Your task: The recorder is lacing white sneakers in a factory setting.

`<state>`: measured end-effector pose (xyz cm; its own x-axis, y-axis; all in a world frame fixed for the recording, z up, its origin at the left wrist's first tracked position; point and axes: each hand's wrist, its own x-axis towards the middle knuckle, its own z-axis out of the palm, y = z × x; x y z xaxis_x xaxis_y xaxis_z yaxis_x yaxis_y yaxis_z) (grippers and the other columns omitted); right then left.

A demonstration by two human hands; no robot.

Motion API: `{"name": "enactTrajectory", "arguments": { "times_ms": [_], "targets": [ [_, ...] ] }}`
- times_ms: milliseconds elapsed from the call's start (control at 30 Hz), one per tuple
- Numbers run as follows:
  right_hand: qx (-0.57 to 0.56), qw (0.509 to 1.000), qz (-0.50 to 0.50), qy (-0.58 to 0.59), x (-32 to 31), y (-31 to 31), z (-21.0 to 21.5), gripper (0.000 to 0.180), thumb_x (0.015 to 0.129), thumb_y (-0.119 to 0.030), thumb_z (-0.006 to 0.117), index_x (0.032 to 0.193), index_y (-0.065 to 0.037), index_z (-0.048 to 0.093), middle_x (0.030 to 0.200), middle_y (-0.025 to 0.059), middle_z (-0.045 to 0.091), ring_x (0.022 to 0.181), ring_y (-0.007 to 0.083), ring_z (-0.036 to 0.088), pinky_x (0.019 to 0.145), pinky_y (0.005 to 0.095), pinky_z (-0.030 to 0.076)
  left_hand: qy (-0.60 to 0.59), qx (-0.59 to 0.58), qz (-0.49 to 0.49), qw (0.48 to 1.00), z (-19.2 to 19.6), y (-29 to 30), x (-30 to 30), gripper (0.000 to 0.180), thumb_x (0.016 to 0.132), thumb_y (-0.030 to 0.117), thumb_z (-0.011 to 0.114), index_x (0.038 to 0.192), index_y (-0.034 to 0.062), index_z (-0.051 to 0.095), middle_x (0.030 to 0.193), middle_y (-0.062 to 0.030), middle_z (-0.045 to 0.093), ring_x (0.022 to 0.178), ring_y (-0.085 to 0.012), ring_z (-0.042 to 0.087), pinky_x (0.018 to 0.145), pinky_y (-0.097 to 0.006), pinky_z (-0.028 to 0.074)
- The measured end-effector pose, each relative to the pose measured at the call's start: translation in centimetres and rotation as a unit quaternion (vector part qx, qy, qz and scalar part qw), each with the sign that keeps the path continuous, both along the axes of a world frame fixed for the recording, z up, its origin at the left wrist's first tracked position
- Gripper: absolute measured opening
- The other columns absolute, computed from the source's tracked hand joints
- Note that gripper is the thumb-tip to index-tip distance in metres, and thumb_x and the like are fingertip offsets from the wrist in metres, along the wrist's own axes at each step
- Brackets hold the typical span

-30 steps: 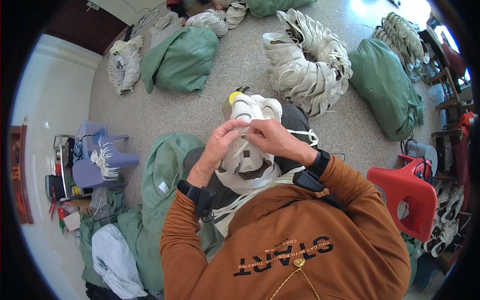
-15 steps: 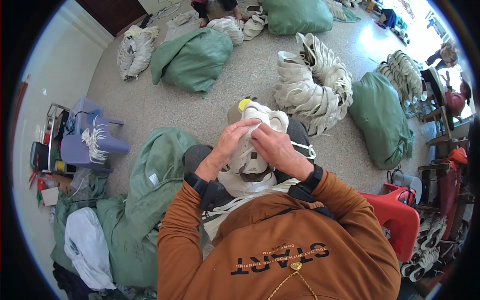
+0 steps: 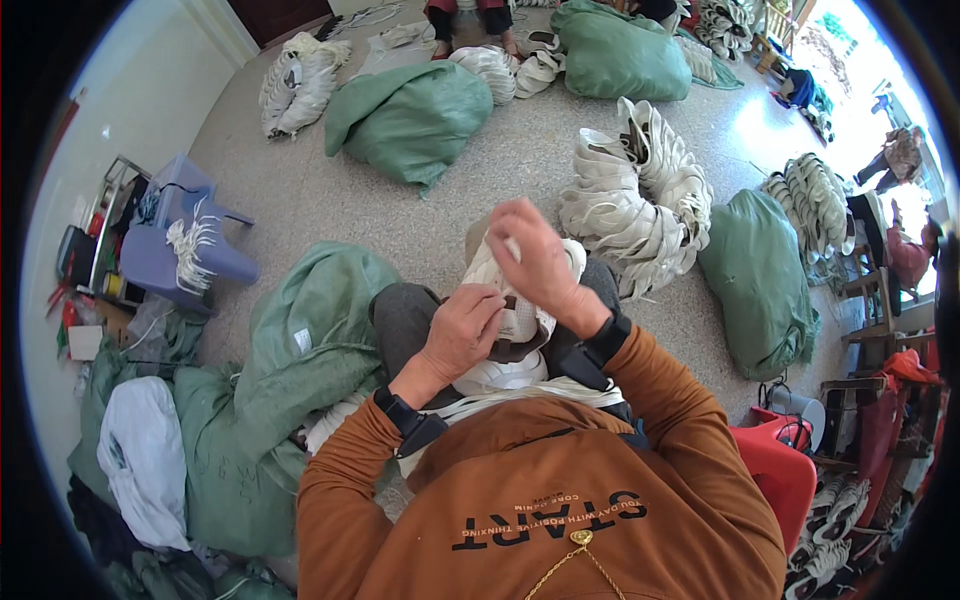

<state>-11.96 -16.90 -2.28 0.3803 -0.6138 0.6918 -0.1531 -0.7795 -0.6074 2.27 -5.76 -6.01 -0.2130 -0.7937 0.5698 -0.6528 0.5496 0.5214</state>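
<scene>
White shoe uppers (image 3: 519, 322) lie in my lap between my knees, their front parts pointing away from me. My left hand (image 3: 462, 332) is closed, thumb and fingers pinching near the opening of the top upper. Raised over that upper, my right hand (image 3: 541, 262) has its fingers curled together and slightly blurred. A small white bit shows by its fingertips, but I cannot make out what it is. Loose white laces (image 3: 590, 394) lie across my lap below the uppers. The hands cover part of the top upper.
Green sacks stand at my left (image 3: 310, 330), ahead (image 3: 415, 120) and right (image 3: 757, 285). Bundled white uppers (image 3: 640, 200) sit on the floor ahead right. A purple stool (image 3: 160, 250) holds white laces (image 3: 190, 250). By my right elbow is a red stool (image 3: 780, 475). Other people sit farther off.
My hands have parted: the right has risen off the upper, and the left has come back toward the upper's opening. The yellow disc beyond the upper no longer shows. The whole view has shifted slightly.
</scene>
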Motion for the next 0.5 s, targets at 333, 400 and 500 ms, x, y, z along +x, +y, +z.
{"name": "enactTrajectory", "arguments": {
  "times_ms": [333, 400, 500],
  "targets": [
    [0.161, 0.982, 0.036, 0.087, -3.1, -0.5, -1.8, 0.01, 0.089, -0.005, 0.067, 0.096, 0.002, 0.065, 0.102, 0.0112, 0.064, 0.078, 0.0203, 0.062, 0.064, 0.0307, 0.049, -0.342, 0.034, 0.011, 0.939, 1.7, -5.2, 1.4, 0.017, 0.082, 0.006, 0.06, 0.099, 0.0035, 0.063, 0.097, -0.0141, 0.063, 0.085, -0.0291, 0.064, 0.073, -0.041, 0.05],
    [0.193, 0.973, 0.029, 0.124, -3.7, 0.8, -3.2, 0.012, 0.089, -0.005, 0.067, 0.099, 0.002, 0.065, 0.104, 0.0121, 0.065, 0.081, 0.0217, 0.063, 0.066, 0.0307, 0.051, -0.254, 0.086, -0.002, 0.963, 2.6, -5.0, 2.0, 0.013, 0.087, 0.006, 0.059, 0.099, 0.0033, 0.063, 0.093, -0.0121, 0.064, 0.082, -0.0252, 0.064, 0.071, -0.038, 0.05],
    [0.106, 0.988, 0.029, 0.106, -4.3, 2.2, -4.0, 0.018, 0.088, -0.009, 0.07, 0.103, 0.001, 0.066, 0.106, 0.0141, 0.067, 0.085, 0.0307, 0.067, 0.07, 0.037, 0.053, 0.24, 0.401, -0.106, 0.878, 10.1, -4.7, 2.1, 0.014, 0.103, 0.01, 0.053, 0.1, 0.0027, 0.064, 0.08, -0.0041, 0.063, 0.072, -0.0127, 0.062, 0.066, -0.028, 0.05]
  ]
}}
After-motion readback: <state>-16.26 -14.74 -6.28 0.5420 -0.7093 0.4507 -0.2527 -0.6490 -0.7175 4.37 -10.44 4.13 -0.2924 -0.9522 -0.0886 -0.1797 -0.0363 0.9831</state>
